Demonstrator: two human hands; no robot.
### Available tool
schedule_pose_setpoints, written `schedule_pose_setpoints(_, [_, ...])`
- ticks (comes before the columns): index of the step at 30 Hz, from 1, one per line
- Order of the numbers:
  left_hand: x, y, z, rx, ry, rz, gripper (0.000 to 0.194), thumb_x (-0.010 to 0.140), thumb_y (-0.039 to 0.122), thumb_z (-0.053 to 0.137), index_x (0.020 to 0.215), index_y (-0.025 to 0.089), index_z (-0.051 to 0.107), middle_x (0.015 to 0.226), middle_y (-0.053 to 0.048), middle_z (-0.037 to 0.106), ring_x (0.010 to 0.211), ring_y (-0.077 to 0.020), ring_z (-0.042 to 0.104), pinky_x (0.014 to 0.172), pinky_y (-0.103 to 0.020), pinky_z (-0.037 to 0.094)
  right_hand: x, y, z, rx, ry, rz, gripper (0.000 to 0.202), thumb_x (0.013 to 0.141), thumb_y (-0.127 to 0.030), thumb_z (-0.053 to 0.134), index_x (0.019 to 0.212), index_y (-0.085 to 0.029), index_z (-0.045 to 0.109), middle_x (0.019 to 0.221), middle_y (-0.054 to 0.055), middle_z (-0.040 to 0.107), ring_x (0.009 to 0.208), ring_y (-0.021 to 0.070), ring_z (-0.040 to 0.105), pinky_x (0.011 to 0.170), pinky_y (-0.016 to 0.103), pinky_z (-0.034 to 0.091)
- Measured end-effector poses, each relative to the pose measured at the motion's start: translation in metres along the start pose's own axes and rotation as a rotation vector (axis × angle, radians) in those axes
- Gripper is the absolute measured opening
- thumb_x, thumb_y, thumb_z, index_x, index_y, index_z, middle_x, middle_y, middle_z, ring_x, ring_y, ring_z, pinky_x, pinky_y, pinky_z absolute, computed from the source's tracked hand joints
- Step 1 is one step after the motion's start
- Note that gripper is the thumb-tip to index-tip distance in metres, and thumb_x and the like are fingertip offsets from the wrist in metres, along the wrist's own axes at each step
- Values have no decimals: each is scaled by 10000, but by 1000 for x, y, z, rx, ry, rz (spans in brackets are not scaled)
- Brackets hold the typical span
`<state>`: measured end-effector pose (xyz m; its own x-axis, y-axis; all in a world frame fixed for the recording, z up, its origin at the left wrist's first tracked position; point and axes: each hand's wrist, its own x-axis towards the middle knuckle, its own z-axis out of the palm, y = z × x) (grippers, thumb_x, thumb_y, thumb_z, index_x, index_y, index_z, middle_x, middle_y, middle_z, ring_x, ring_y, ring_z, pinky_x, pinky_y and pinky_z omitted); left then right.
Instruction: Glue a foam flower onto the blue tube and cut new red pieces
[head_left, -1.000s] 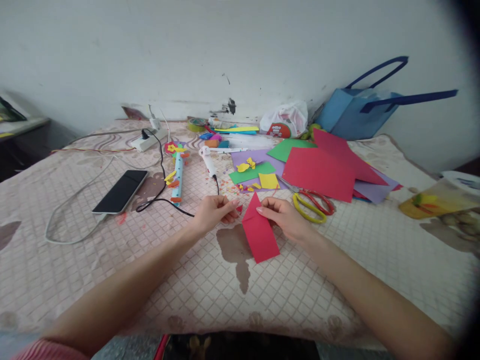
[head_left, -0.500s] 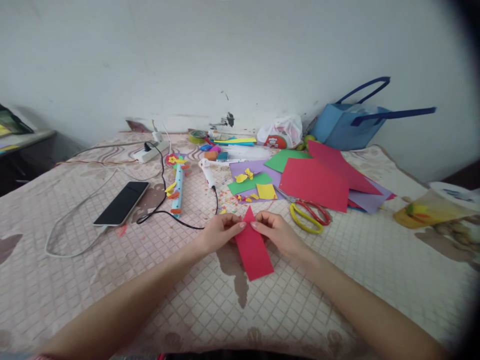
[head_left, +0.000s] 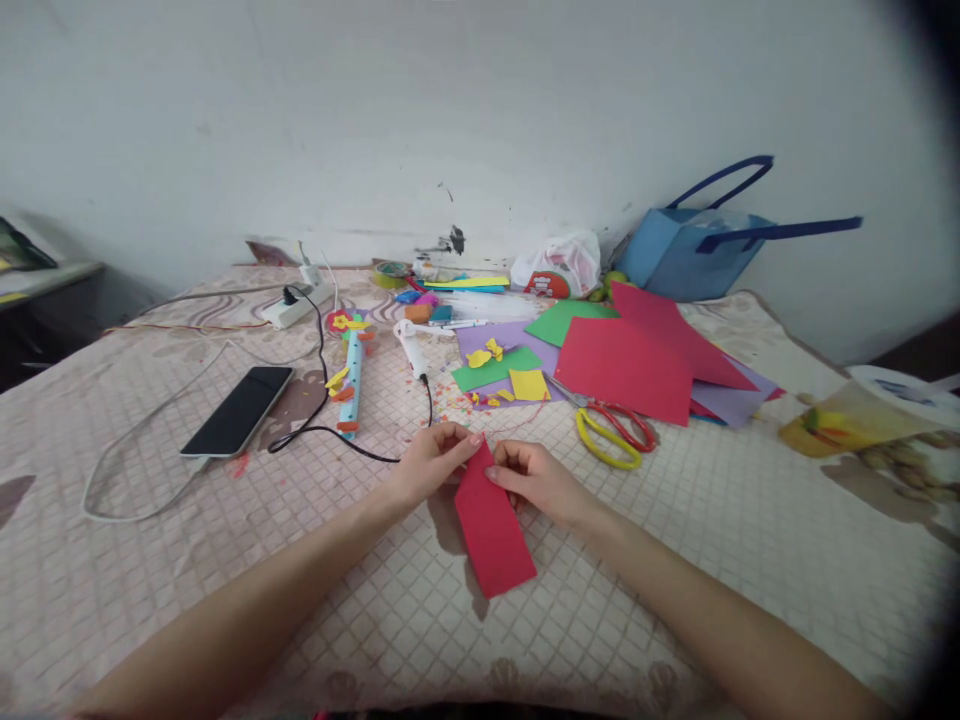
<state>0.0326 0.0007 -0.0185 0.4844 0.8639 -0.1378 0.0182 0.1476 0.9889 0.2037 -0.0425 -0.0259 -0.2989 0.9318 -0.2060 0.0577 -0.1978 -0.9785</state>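
A narrow red paper strip [head_left: 495, 535] with a pointed upper end is held between both hands above the patterned tablecloth. My left hand [head_left: 435, 460] pinches it near the tip, thumb on top. The thumb and fingers of my right hand [head_left: 536, 477] are closed on its right edge, a little lower. The strip's lower end hangs toward me. Just beyond the hands lie a small yellow paper square [head_left: 529, 385] and scissors [head_left: 611, 438] with yellow and red handles.
Red sheets [head_left: 626, 365] and green paper [head_left: 495, 370] lie behind. A white glue gun [head_left: 410, 348], a decorated blue strip [head_left: 352, 385] and a phone [head_left: 238, 411] are at left. A blue bag [head_left: 686, 255] stands back right; a cup [head_left: 832, 418] lies at far right.
The red strip's lower end has moved toward me and slightly left, and its tip has turned. My right hand has shifted slightly down along its edge.
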Motion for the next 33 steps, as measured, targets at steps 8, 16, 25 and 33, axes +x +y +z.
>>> schedule_pose_setpoints(8, [0, 4, -1, 6, 22, -46, 323, 727, 439, 615, 652, 141, 515, 584, 28, 543, 516, -87, 524, 510, -209, 441, -1, 0, 2, -58, -27, 39, 220, 766, -373, 609, 718, -194, 489, 577, -52, 500, 461, 80, 460, 417, 192, 336])
schedule_pose_setpoints(16, [6, 5, -2, 9, 18, -47, 303, 708, 418, 629, 632, 142, 531, 578, 16, 576, 518, -93, 538, 520, -210, 438, 0, 0, 3, -34, -29, 23, 248, 746, -393, 631, 703, -192, 492, 572, -48, 509, 460, 83, 453, 418, 196, 327])
schedule_pose_setpoints(25, [5, -2, -11, 119, -127, -33, 288, 693, 409, 667, 679, 139, 569, 640, 1, 594, 573, -93, 535, 525, -189, 404, 3, 2, -1, 213, 122, 48, 288, 729, -444, 647, 723, -193, 506, 586, -49, 521, 470, 80, 470, 438, 200, 350])
schedule_pose_setpoints(33, [2, -1, -11, 111, -240, -140, 293, 685, 417, 662, 699, 137, 581, 652, -14, 619, 576, -111, 569, 540, -215, 438, 6, -5, -11, 238, 113, -23, 240, 734, -404, 657, 798, -195, 558, 647, -30, 573, 546, 92, 521, 505, 215, 394])
